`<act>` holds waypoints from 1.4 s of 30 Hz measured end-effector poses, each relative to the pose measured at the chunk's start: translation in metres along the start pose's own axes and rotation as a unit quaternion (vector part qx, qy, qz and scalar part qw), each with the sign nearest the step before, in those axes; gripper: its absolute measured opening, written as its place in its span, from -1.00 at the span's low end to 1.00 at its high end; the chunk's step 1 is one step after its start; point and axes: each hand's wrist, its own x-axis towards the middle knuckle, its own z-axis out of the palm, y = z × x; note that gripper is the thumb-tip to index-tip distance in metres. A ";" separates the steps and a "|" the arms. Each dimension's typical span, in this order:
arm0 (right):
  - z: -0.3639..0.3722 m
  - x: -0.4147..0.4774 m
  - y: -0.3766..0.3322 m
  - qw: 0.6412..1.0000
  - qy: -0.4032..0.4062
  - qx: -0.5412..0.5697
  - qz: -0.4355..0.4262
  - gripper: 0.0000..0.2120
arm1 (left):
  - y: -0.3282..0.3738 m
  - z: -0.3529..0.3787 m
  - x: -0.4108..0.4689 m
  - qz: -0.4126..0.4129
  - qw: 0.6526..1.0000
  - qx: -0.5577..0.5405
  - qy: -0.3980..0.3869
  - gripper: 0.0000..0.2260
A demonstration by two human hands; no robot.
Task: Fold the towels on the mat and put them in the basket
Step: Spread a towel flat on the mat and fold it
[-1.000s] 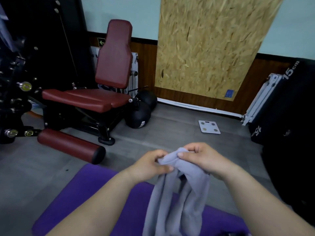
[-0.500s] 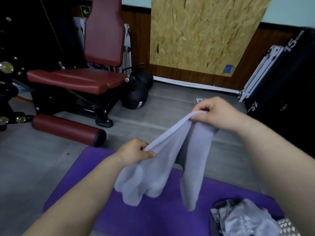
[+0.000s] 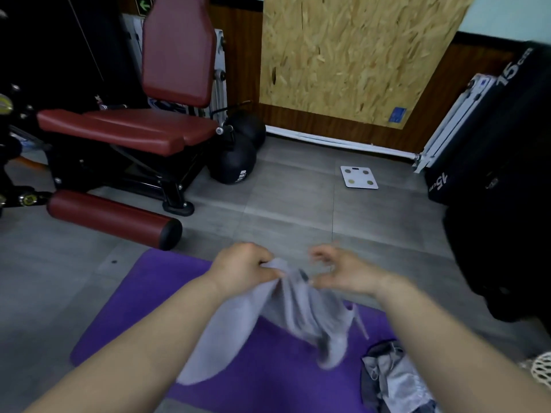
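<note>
Left hand [image 3: 243, 271] gripping towel [image 3: 268, 323] by its top, towel hanging long axis downward over mat [image 3: 134, 308], right hand [image 3: 343, 274] blurred alongside, grip unclear, heap [image 3: 396, 383] lower right

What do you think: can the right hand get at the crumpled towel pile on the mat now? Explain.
Probably yes. The pile lies uncovered on the mat, on the same side as the right hand, beside its forearm. That hand is at the held towel; blur hides whether it grips it.
</note>
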 end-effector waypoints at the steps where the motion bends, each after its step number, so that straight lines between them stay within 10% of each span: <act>1: 0.017 0.005 -0.004 0.999 -0.024 0.008 -0.030 -0.61 | 0.011 0.001 0.000 0.018 1.000 0.002 -0.016 -0.68; 4: 0.040 0.007 -0.013 0.994 -0.036 0.064 -0.075 -0.92 | 0.017 0.006 -0.006 0.016 0.990 -0.133 -0.034 -0.78; 15: 0.016 -0.004 0.006 0.973 0.040 0.156 -0.168 -0.67 | -0.018 0.041 -0.068 -0.123 0.980 -0.133 -0.086 -0.80; 21: 0.018 -0.006 0.027 0.978 0.062 0.120 -0.159 -0.79 | -0.013 0.060 -0.081 -0.190 0.874 -0.442 0.062 -0.71; 34: 0.110 0.060 0.025 0.957 -0.126 -0.262 -0.002 -0.68 | -0.155 -0.027 -0.057 -0.075 0.952 -0.296 -0.022 -0.70; 42: 0.188 0.119 0.040 0.946 -0.163 -0.227 0.164 -0.75 | -0.342 -0.024 -0.044 -0.137 0.972 -0.099 -0.164 -0.64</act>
